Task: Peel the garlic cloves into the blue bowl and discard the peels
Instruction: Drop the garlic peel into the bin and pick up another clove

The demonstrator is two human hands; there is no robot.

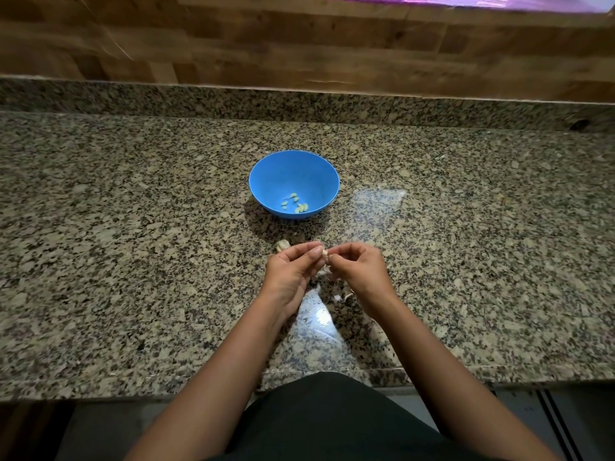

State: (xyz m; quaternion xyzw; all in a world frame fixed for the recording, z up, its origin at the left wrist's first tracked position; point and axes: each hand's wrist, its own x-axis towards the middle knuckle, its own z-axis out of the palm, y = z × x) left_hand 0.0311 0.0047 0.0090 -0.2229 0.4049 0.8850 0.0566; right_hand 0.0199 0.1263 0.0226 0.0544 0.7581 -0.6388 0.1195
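At bottom centre, a dark garment [319, 414] is being seen at the counter edge, w/ both forearms being extended up toward frame centre. Just above, pale peel scraps [337, 297] are lying on the granite counter [133, 294] betw. the wrists. The left hand [289, 274] and right hand [359, 269] are being held together just below centre; a small garlic clove [324, 252] is being pinched betw. them, fingers & thumbs of both curled in tight on it, fingertips nearly touching. A garlic piece w/ skin [283, 245] is lying on the counter just left of and above the left hand's fingertips.

Further up, at centre, the blue bowl [266, 184] is standing upright, well apart from the hands; a few peeled cloves [296, 202] are lying at its bottom, pale yellow-green, small, curved. The bowl is round, smooth, plastic-looking.

The counter is speckled tan/black, polished; light is being reflected at centre & right of the bowl. At the top, a wood-block backsplash [299, 44] is being shown, blurred, w/ a purple glare strip [482, 1] at upper right.
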